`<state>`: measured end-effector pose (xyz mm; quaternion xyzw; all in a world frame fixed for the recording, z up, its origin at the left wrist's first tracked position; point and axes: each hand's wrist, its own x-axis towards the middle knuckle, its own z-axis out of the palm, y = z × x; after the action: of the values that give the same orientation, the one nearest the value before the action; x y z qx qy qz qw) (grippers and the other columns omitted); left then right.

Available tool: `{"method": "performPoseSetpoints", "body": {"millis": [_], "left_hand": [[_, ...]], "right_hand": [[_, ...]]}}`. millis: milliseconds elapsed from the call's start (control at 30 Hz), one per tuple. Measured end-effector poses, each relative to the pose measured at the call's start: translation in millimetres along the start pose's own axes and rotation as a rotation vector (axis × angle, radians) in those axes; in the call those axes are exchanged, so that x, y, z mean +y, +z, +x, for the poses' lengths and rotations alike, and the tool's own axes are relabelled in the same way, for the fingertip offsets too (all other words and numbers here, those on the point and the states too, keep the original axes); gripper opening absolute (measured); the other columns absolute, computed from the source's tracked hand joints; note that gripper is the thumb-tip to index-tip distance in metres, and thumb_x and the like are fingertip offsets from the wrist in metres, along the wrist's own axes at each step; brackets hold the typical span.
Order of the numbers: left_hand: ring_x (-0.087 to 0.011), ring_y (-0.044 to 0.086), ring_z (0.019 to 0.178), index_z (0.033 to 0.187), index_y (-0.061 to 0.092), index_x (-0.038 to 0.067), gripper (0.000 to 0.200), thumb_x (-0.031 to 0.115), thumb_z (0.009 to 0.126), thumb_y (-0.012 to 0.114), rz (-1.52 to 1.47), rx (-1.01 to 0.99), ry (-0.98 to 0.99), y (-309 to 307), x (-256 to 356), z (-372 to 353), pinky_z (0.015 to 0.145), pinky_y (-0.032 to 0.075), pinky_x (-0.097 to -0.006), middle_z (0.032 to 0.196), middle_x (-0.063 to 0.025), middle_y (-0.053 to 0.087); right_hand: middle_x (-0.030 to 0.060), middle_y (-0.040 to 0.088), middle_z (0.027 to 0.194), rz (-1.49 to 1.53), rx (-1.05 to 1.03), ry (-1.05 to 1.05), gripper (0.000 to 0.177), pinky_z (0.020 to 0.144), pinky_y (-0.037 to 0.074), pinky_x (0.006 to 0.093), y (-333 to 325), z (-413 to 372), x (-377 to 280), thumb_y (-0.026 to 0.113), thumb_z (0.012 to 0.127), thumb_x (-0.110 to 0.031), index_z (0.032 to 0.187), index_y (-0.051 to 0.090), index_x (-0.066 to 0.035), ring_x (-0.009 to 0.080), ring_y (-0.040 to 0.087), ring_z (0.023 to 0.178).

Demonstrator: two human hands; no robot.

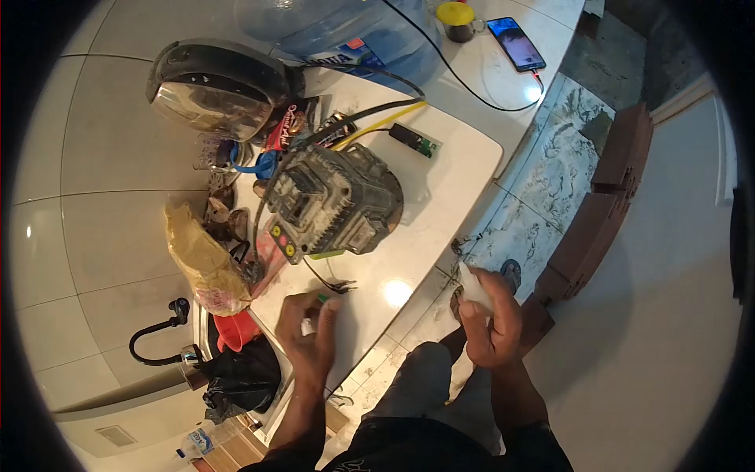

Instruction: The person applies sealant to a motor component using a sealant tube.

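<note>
The right hand (495,324) grips a white nozzle-tipped bottle (474,290) between thumb and fingers, beyond the front edge of the countertop (444,189). The left hand (308,337) curves near that edge, a green piece (322,298) at its fingertips, whether pinched cannot be told; wire ends (341,288) lie just beyond, beside the grimy machine (334,200).

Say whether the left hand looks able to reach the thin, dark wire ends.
Probably yes: the left hand is close to the wire ends, nothing visibly blocking, though it may hold a small green object.
</note>
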<state>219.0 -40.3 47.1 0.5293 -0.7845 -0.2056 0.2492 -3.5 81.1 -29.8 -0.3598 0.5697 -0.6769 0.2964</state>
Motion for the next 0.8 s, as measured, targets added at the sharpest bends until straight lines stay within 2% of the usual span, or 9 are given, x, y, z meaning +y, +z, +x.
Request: {"method": "performPoseSetpoints", "body": {"millis": [100,233,300,367,433,500,600,667,800], "left_hand": [[-0.013,0.058,0.069,0.11,0.071,0.0,0.028,0.01,0.087,0.083,0.063,0.002,-0.062,-6.8,-14.2,-0.6,0.066,0.049,-0.028,0.084,-0.0071,0.066],[-0.0147,0.058,0.074,0.114,0.065,-0.004,0.043,0.018,0.084,0.087,0.062,0.015,-0.205,-8.0,-9.1,7.6,0.069,0.049,-0.029,0.089,-0.0082,0.064],[-0.0178,0.059,0.081,0.11,0.064,-0.003,0.04,0.017,0.084,0.087,0.143,0.152,0.123,-5.5,0.6,14.8,0.073,0.05,-0.0306,0.095,-0.0102,0.064],[-0.0213,0.06,0.088,0.11,0.063,-0.002,0.04,0.016,0.083,0.086,0.008,0.149,0.099,0.4,9.3,14.1,0.078,0.05,-0.0337,0.101,-0.013,0.064],[-0.0226,0.061,0.092,0.111,0.063,-0.001,0.04,0.015,0.082,0.086,-0.147,-0.069,0.116,12.9,24.6,22.7,0.081,0.05,-0.036,0.106,-0.0152,0.065],[-0.0313,0.064,0.095,0.111,0.065,-0.002,0.038,0.018,0.085,0.083,0.065,-0.054,0.224,28.1,37.4,39.2,0.084,0.051,-0.0379,0.11,-0.0194,0.065],[-0.0382,0.062,0.102,0.115,0.066,-0.002,0.041,0.022,0.086,0.083,0.06,-0.046,0.052,44.0,42.5,47.0,0.09,0.049,-0.0421,0.114,-0.0216,0.065],[-0.0411,0.059,0.11,0.118,0.066,-0.003,0.046,0.026,0.087,0.083,0.166,-0.012,0.268,56.9,29.1,52.5,0.097,0.046,-0.0466,0.118,-0.0225,0.064],[-0.0325,0.062,0.111,0.124,0.064,-0.005,0.049,0.023,0.089,0.083,0.228,-0.041,0.245,65.4,20.0,66.2,0.101,0.048,-0.0416,0.121,-0.0182,0.064]], "right_hand": [[0.0219,0.066,0.104,-0.089,-0.062,-0.107,0.04,0.076,0.053,0.0361,-5.6,12.7,1.7,0.065,0.095,-0.005,0.132,0.06,0.007,0.0297,0.066,0.087],[0.0227,0.067,0.107,-0.02,-0.055,-0.004,0.04,0.077,0.054,0.0372,-3.2,8.2,3.7,0.066,0.094,-0.002,0.133,0.06,0.006,0.0304,0.068,0.09],[0.0227,0.069,0.108,-0.018,-0.038,0.005,0.038,0.079,0.054,0.037,-2.1,6.8,5.2,0.067,0.094,-0.002,0.131,0.061,0.006,0.0304,0.069,0.091],[0.0227,0.07,0.109,-0.014,-0.017,0.024,0.037,0.081,0.055,0.0369,-2.0,5.5,4.9,0.068,0.094,-0.002,0.129,0.062,0.006,0.0304,0.071,0.093],[0.0219,0.072,0.11,-0.03,0.008,-0.004,0.035,0.084,0.056,0.0361,-3.2,8.9,3.8,0.071,0.093,-0.003,0.127,0.063,0.005,0.0292,0.073,0.094],[0.0215,0.072,0.109,-0.009,0.017,0.011,0.036,0.083,0.056,0.0358,-3.5,6.6,8.5,0.071,0.093,-0.003,0.127,0.063,0.005,0.0287,0.073,0.094],[0.021,0.073,0.109,0.007,0.036,0.039,0.036,0.083,0.056,0.035,-7.9,4.8,14.6,0.072,0.093,-0.003,0.127,0.063,0.005,0.0272,0.073,0.093],[0.021,0.073,0.11,0.006,0.038,0.054,0.036,0.082,0.056,0.0345,-12.7,2.6,17.0,0.072,0.093,-0.003,0.127,0.063,0.005,0.0263,0.073,0.093],[0.0208,0.073,0.109,-0.033,0.052,0.03,0.036,0.08,0.056,0.033,-20.8,-0.9,22.1,0.072,0.093,-0.004,0.127,0.063,0.006,0.0231,0.072,0.092]]}}
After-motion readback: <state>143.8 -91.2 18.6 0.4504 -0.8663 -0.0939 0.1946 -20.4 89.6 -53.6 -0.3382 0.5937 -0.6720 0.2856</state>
